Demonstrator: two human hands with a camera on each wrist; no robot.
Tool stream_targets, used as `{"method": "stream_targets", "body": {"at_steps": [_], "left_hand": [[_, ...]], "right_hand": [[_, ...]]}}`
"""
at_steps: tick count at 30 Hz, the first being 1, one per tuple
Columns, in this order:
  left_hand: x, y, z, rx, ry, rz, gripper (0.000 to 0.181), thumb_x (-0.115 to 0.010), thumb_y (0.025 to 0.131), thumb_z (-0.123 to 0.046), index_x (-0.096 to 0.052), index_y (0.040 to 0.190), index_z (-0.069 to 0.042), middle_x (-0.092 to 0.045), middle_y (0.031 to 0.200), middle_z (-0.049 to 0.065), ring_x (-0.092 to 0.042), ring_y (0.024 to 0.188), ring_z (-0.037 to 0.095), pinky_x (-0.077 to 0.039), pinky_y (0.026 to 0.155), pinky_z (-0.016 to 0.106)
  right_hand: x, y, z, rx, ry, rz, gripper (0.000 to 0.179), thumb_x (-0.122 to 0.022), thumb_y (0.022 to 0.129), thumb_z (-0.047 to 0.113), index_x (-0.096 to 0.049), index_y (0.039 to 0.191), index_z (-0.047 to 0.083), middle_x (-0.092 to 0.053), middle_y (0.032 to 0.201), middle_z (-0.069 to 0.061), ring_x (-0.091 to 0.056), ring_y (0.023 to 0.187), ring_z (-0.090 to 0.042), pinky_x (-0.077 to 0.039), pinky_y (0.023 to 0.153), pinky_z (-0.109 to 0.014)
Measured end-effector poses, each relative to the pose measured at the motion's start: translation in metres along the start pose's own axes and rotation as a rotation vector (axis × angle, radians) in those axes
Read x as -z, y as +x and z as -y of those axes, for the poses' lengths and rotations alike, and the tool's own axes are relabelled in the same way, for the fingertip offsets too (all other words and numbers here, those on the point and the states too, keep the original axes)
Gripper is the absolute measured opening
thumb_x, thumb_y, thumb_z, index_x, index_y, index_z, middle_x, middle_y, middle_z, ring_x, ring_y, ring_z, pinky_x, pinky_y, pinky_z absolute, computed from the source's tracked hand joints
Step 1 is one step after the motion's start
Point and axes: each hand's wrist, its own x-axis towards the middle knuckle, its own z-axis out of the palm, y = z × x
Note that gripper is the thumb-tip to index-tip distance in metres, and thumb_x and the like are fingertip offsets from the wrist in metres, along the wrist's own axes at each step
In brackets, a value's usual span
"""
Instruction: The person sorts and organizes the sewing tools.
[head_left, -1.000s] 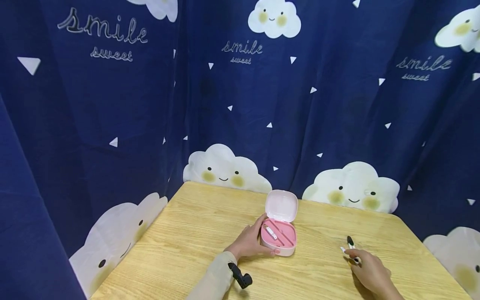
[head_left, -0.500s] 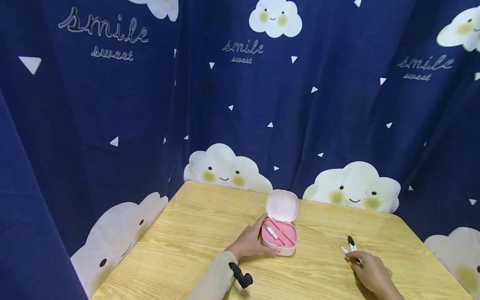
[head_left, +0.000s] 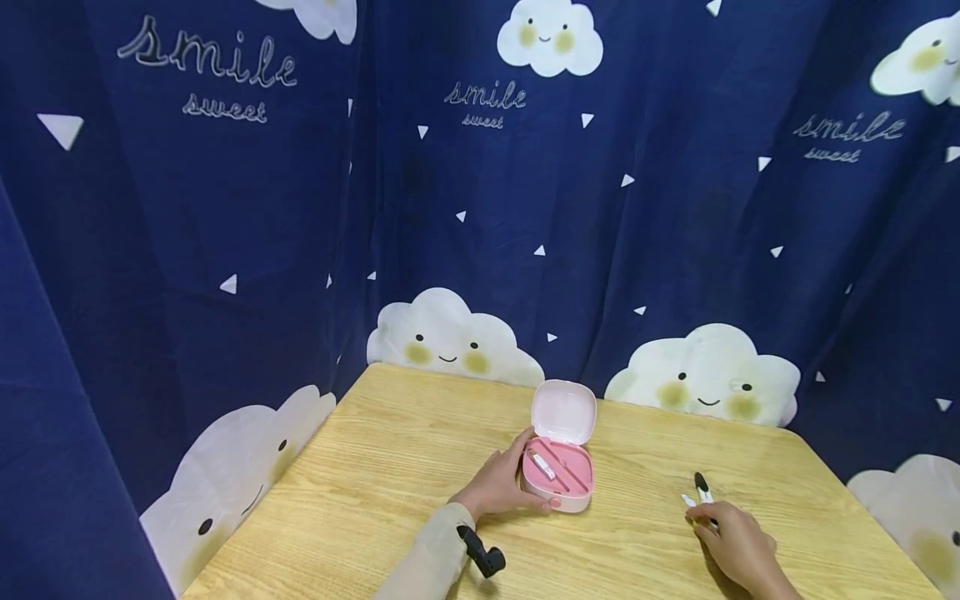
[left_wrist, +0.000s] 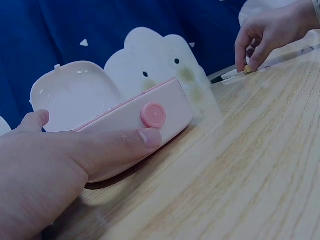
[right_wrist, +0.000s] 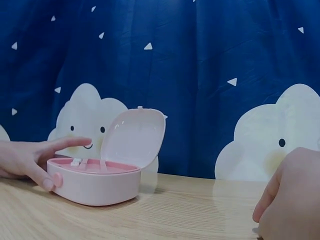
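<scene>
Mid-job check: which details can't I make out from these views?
- Head: part of the black-tipped item, hidden by the right hand.
- Head: what the white item in the box is; too small.
- Left wrist: the yellowish item's full shape, partly covered by the right hand.
- Right wrist: right fingertips, hidden by their own hand.

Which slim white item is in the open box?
The white piece lying in the pink box, near the left hand. The black-tipped item and the pointed white tip are outside the box, by the right hand.

navy curtain (head_left: 491, 187) (printed with smiling clouds (head_left: 452, 333)) behind a wooden table (head_left: 405, 450).
</scene>
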Motion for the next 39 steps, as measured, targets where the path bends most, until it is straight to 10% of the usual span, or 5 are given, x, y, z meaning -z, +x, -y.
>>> {"method": "stream_targets", "body": {"at_steps": [39], "left_hand": [[-0.002,0.002,0.004,0.0,0.004,0.006,0.132,-0.094,0.066,-0.06,-0.016,0.167,-0.025,-0.039,0.162,-0.003,-0.038,0.146,0.03,-0.024,0.122,0.052]], "right_hand": [[-0.007,0.009,0.036,0.086,0.03,-0.088,0.022,-0.08,0.088,0.004,-0.079,0.11,0.01,-0.071,0.113,-0.014,-0.068,0.1,-0.042,-0.056,0.073,-0.059]]}}
